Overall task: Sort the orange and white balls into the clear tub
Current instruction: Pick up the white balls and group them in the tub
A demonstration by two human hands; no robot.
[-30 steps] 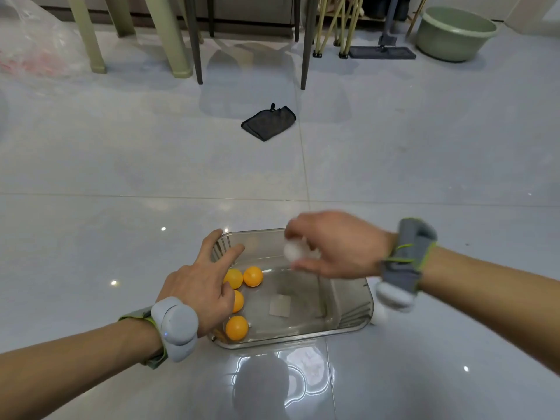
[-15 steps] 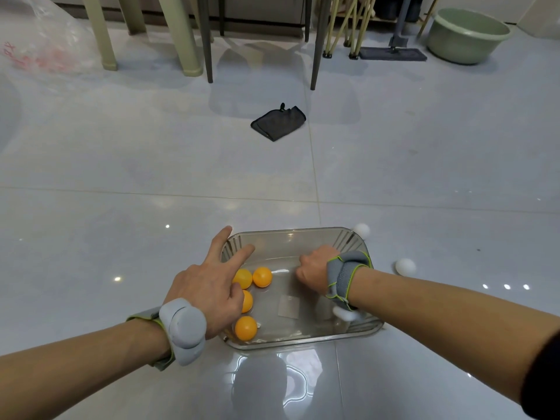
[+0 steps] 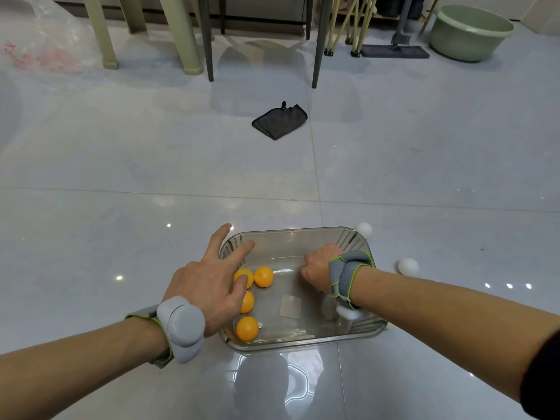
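Observation:
The clear tub (image 3: 291,232) sits on the glossy tiled floor just in front of me. Several orange balls (image 3: 247,328) lie along its left side. My left hand (image 3: 209,283) rests flat over the tub's left rim, fingers spread, partly covering the orange balls. My right hand (image 3: 318,268) is down inside the tub near its right wall, fingers curled under with the knuckles facing me; what it holds is hidden. Two white balls lie on the floor outside the tub: one (image 3: 363,230) at its far right corner, another (image 3: 408,266) to its right.
A black cloth (image 3: 280,120) lies on the floor further ahead. Chair and table legs (image 3: 207,40) stand at the back, with a flat mop (image 3: 394,51) and a green basin (image 3: 471,31) at back right. A plastic bag (image 3: 39,40) sits back left.
My right hand, which held a white ball above the tub, has dropped down into the tub and stayed there. The left hand has kept its place on the rim.

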